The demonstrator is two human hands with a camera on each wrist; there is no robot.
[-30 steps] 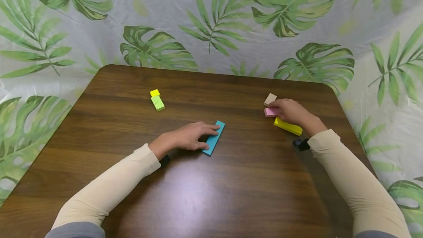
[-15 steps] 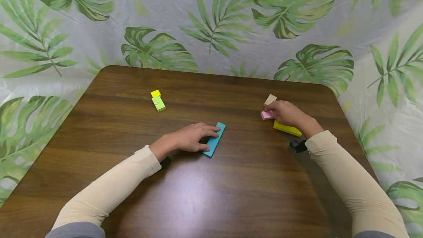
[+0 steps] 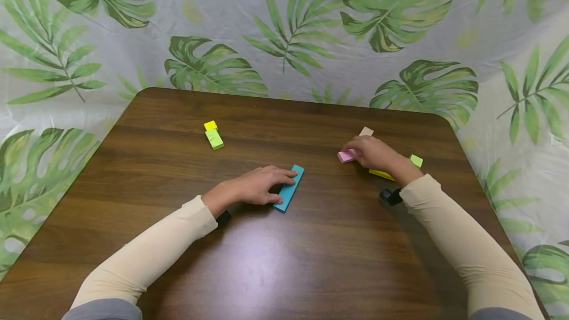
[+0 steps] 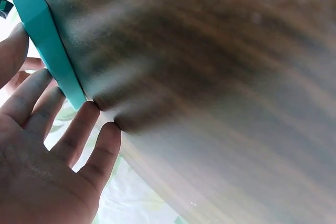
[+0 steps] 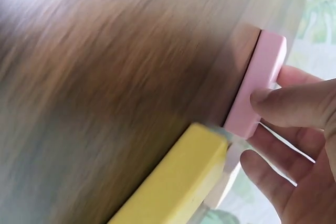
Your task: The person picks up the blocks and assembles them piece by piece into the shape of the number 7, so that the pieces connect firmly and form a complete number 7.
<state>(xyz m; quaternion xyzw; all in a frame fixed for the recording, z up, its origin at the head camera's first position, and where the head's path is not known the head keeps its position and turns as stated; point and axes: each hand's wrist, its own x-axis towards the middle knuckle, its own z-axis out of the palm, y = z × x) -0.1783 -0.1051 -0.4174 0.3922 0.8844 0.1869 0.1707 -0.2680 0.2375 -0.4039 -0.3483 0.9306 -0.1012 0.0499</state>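
Observation:
On the brown table a long teal block [image 3: 289, 189] lies flat. My left hand [image 3: 260, 185] rests against it, thumb near its close end and loosely spread fingertips farther along. To the right, my right hand [image 3: 375, 154] pinches a small pink block [image 3: 347, 156]. In the right wrist view the thumb presses one side of the pink block [image 5: 257, 82], with fingers behind it. A long yellow block [image 3: 381, 175] lies under that hand and wrist, partly hidden. A pale wooden block [image 3: 366, 131] sits just behind the hand, partly covered.
A light green block [image 3: 416, 160] shows beyond the right wrist. At the back left, a small yellow block [image 3: 210, 125] touches another light green block [image 3: 214, 139]. A leaf-print curtain [image 3: 293, 28] hangs behind the table's far edge.
My right hand has moved left and slightly nearer with the pink block, away from the pale wooden one. The light green block at right has come into view. The left hand stays on the teal block.

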